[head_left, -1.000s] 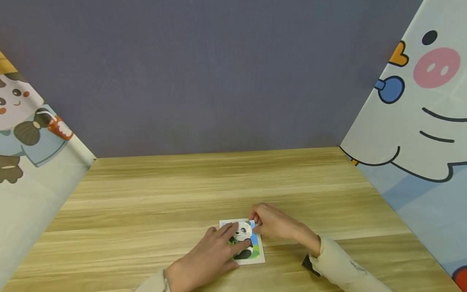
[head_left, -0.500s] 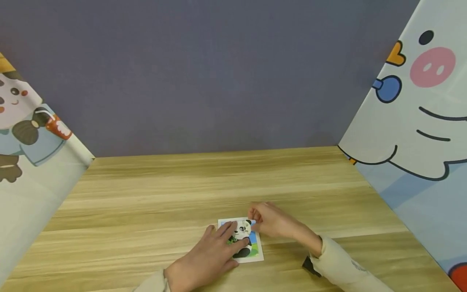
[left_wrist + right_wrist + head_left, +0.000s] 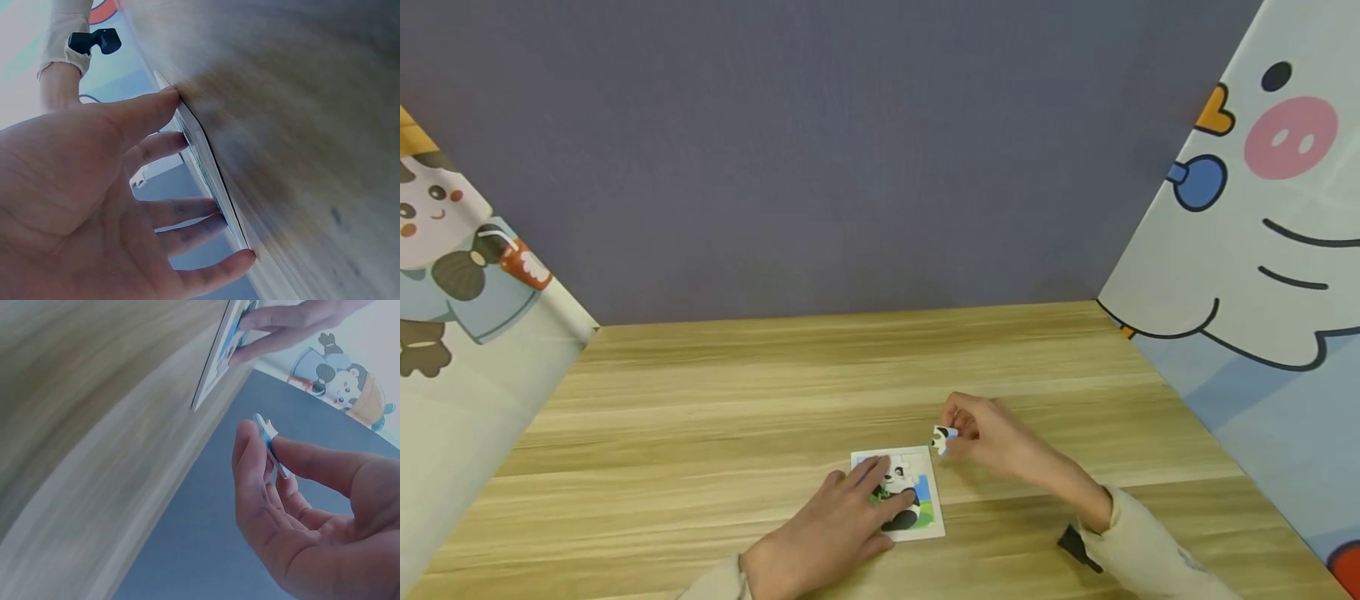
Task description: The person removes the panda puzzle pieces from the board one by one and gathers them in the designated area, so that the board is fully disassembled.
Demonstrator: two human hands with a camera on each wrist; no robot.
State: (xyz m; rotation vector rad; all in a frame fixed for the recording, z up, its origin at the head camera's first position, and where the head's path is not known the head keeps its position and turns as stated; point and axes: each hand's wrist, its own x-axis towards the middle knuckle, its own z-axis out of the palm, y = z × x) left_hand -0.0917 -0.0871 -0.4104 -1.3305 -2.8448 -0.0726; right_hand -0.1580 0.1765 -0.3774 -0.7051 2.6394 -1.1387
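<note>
A square panda jigsaw puzzle (image 3: 934, 510) with a white border lies flat on the wooden table. Across its left part rests my left hand (image 3: 835, 521), fingers spread, with fingertips on the picture. In the left wrist view, the thumb touches the near edge of the puzzle board (image 3: 209, 156). My right hand (image 3: 1000, 437) pinches a small puzzle piece (image 3: 942, 438) between thumb and fingers, just beyond the board's upper right corner. That piece shows black, white and blue. In the right wrist view the same puzzle piece (image 3: 270, 442) is seen edge-on, raised off the table.
The wooden table (image 3: 737, 400) meets a dark grey panel (image 3: 850, 167) at the back. Printed cartoon panels stand at the left (image 3: 490, 333) and right (image 3: 1262, 292). A black wrist device (image 3: 1078, 548) sits at the right sleeve.
My right hand has lifted the top right corner piece out of the puzzle and moved it up and to the right. The left hand stays on the board.
</note>
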